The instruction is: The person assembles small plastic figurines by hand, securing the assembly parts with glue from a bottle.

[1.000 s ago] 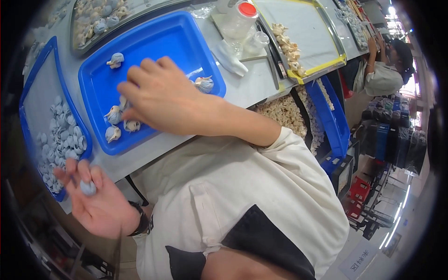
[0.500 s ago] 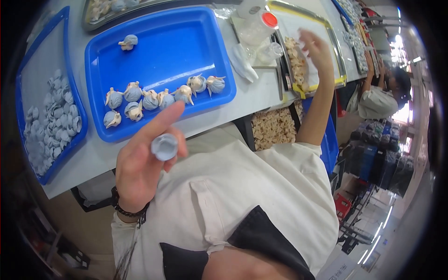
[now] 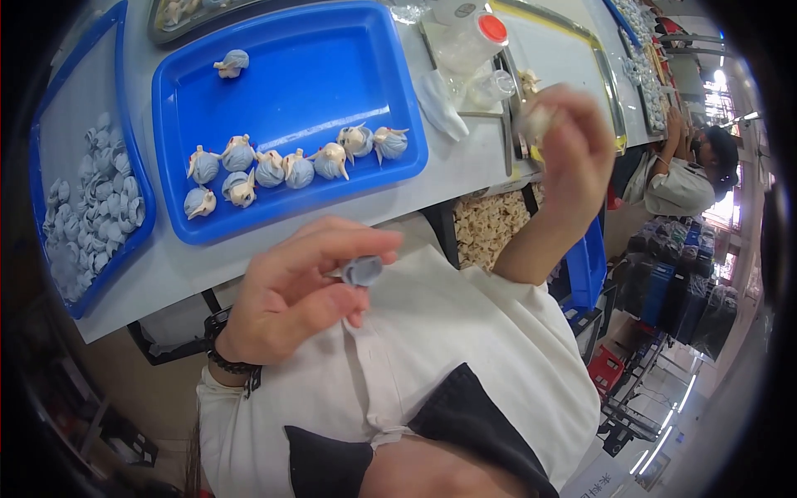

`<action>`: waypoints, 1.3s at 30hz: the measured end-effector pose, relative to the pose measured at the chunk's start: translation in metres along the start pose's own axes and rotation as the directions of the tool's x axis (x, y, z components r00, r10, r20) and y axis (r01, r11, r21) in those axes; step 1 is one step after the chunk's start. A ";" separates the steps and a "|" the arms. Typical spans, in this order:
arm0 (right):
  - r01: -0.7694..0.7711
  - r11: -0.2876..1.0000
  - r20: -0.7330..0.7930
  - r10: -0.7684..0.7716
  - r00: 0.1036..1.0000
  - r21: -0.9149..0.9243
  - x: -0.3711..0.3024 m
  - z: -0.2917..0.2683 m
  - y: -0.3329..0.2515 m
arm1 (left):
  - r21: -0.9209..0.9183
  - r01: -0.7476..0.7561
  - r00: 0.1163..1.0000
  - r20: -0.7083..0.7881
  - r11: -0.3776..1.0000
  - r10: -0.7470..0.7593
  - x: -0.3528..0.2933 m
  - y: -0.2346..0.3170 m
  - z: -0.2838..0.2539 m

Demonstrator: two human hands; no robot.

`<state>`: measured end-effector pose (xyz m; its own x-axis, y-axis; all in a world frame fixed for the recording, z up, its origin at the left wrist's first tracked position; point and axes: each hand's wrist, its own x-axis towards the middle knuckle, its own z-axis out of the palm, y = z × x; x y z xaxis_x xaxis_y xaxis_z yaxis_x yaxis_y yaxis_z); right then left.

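My left hand is in front of my chest, its thumb and fingers closed round a small grey cup-shaped piece with the hollow side showing. Off to the right, my right hand is raised near the yellow-edged tray, blurred by motion. A pale cream piece, also smeared, is between its fingertips. Near the left hand, a blue tray holds several small figures with grey rounded bodies and cream parts; one more figure lies apart at its far side.
A second blue tray at the left holds many grey shell-like pieces. Clear containers, one with a red lid, stand beyond the table's middle. Below the table edge is a bin of cream pieces. Another person sits farther right.
My left hand has moved right and turned, bringing the grey piece along between its fingers. My right hand has drawn back from the yellow-edged tray toward me, now with a pale piece at its fingertips.
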<state>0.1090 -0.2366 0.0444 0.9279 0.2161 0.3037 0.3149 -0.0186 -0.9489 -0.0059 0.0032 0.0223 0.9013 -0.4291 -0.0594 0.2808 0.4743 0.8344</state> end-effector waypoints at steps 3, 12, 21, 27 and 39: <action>0.184 0.969 0.534 -0.245 0.809 0.166 -0.019 0.055 -0.002 | 0.008 0.036 0.999 -0.001 0.999 -0.036 0.001 -0.008 -0.001; 0.548 0.834 0.623 -0.394 0.676 -0.067 -0.011 0.075 -0.010 | -0.166 0.013 0.996 -0.081 0.986 -0.027 -0.007 -0.020 -0.012; 0.309 0.950 0.600 -0.277 0.751 0.051 -0.017 0.087 -0.002 | -0.140 -0.068 0.997 -0.038 0.988 0.063 -0.003 -0.023 -0.007; 0.652 0.757 0.568 -0.520 0.638 -0.040 -0.016 0.089 -0.001 | -0.227 0.007 0.992 -0.122 0.974 -0.035 -0.005 -0.018 -0.007; 0.502 0.864 0.515 -0.412 0.751 -0.041 -0.019 0.060 -0.001 | -0.134 0.023 0.987 -0.153 0.991 -0.043 -0.004 -0.012 0.002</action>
<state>0.0790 -0.1820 0.0339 0.4644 0.6731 0.5755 0.7461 0.0527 -0.6638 -0.0139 -0.0026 0.0134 0.9280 -0.3269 -0.1785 0.3430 0.5633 0.7517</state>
